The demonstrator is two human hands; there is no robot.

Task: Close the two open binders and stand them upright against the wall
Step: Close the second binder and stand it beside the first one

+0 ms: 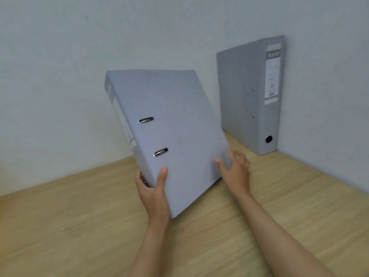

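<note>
A closed grey binder [171, 124] is held tilted above the wooden table, its spine to the left and two metal ring slots showing on the cover. My left hand [154, 188] grips its lower spine corner, thumb on the cover. My right hand [235, 168] holds its lower right edge, fingers spread on the cover. A second grey binder [249, 96] stands closed and upright in the corner at the right, its labelled spine facing out and its side against the right wall [329, 76].
The wooden table [79, 226] meets a pale back wall [60, 76] and the right wall in a corner. Bare tabletop lies to the left of the standing binder, along the back wall.
</note>
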